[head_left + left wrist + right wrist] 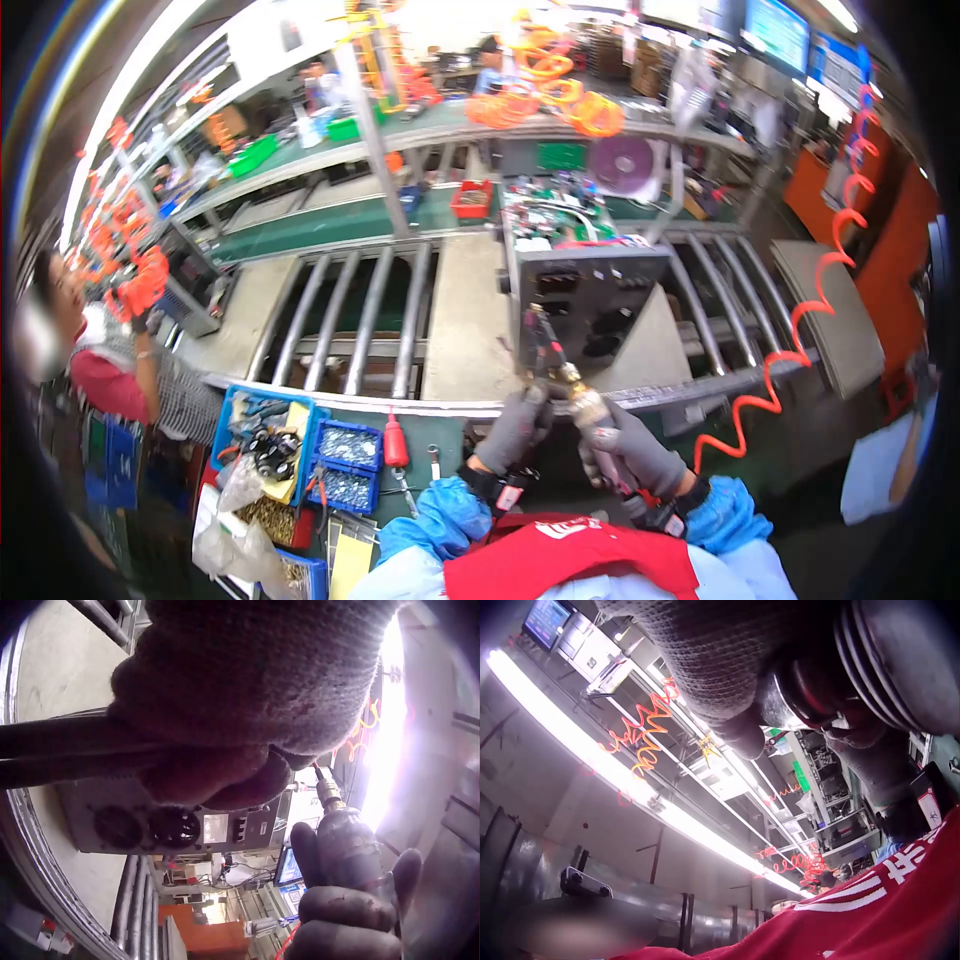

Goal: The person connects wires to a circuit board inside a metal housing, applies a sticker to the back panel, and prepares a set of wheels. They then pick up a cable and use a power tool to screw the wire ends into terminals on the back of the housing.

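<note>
Both hands wear grey gloves. The right hand grips a power screwdriver with a brass-coloured front, its fingers curled round the body; the left wrist view shows this screwdriver too. Close beside its front end, the left hand is curled. From that hand a long dark double strip runs out, pinched by thumb and fingers; what it is cannot be told. Beyond both hands, a grey metal case with fans stands on the line, circuit boards showing in it.
Metal rollers flank a pale board. At the lower left are blue bins of small parts, a red bottle and a wrench. A red coiled hose hangs at the right. Another person is at the far left.
</note>
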Demonstrator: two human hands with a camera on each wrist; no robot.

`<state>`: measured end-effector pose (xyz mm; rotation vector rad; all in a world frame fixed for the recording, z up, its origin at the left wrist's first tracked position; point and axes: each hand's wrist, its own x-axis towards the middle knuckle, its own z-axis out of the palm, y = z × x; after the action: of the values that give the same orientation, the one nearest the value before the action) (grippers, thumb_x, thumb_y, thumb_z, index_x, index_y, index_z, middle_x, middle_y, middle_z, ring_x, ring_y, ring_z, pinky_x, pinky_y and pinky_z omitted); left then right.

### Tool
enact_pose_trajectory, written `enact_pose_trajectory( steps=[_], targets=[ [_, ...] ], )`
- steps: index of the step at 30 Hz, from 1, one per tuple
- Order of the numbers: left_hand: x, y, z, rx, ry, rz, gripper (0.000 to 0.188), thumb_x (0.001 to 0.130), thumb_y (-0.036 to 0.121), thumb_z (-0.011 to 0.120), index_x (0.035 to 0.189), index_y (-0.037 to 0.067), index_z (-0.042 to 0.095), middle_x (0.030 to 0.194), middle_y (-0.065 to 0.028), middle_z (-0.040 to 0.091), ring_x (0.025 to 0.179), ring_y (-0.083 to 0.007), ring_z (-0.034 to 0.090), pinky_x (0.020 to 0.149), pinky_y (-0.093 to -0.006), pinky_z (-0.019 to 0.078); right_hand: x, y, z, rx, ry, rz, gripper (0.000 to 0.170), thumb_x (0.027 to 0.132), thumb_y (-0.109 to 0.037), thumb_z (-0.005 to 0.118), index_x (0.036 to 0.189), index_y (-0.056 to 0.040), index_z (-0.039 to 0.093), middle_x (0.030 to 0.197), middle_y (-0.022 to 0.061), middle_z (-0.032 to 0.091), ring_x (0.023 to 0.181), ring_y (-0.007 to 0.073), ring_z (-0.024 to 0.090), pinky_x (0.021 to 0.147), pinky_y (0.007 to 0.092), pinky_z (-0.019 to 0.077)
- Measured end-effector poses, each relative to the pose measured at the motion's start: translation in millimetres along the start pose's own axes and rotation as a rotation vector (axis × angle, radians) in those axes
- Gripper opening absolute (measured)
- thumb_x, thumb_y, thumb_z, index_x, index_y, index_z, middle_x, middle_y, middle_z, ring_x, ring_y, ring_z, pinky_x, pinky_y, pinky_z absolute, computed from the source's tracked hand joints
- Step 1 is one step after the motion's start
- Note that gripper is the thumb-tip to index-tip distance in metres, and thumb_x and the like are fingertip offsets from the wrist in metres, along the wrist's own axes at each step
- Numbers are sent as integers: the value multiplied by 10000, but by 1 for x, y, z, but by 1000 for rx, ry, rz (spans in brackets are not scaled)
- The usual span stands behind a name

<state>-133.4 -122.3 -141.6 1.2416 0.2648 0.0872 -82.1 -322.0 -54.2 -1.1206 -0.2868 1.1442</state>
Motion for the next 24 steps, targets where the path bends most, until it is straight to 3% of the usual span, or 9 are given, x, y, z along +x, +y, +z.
enact_pose_trajectory(
  steps=[4,6,8,16,18,21,22,24],
  targets=[
    [1,-13,-4,-30,8,61,534,1004,546,460,1111,59,652,606,45,420,512,-50,379,460,-228,286,5,5,-4,19,52,43,598,817,-223,691,1313,-92,384,754,109,573,562,215,601,499,358,534],
    [5,-17,-9,-133,-6,-52,454,1014,492,471,1087,82,650,617,58,432,494,-51,356,440,-221,268,9,13,-9,11,37,-2,652,772,-267,722,1302,-89,387,721,109,568,543,219,596,490,360,540],
    [3,-9,-9,-133,-30,-45,438,1016,478,482,1083,78,647,609,54,416,479,-53,343,428,-223,259,7,14,-5,-82,34,-43,632,805,-283,699,1322,-98,386,743,102,590,567,212,619,489,351,552],
    [5,-6,-10,-147,5,-100,392,970,506,558,873,127,575,625,72,406,517,-44,350,445,-237,248,5,17,8,-261,7,-1,739,762,-323,735,1348,-73,361,728,99,591,558,190,608,483,317,532],
    [4,-3,-3,-226,-17,-41,354,969,487,565,851,154,552,631,82,399,524,-43,346,460,-231,251,11,17,6,-179,-69,-30,734,754,-341,752,1324,-70,379,734,97,587,558,182,598,487,311,521],
    [-18,35,4,-173,-101,-115,397,922,591,568,886,196,549,680,87,393,591,-44,332,513,-228,251,11,9,6,-143,-63,-37,705,778,-351,770,1308,-83,389,774,73,569,583,173,583,510,305,511],
    [-11,25,1,-184,-93,-117,355,949,533,563,917,180,565,697,85,418,602,-45,356,522,-226,277,13,15,-7,-117,-90,-18,731,807,-266,742,1396,-66,359,845,73,582,613,164,590,530,313,513],
    [8,10,-8,-119,-53,-203,236,1004,314,528,965,91,595,758,53,515,663,-66,457,556,-264,380,4,4,4,-186,-8,1,670,829,-242,737,1377,-60,397,924,53,574,657,127,580,577,285,505]
  ],
)
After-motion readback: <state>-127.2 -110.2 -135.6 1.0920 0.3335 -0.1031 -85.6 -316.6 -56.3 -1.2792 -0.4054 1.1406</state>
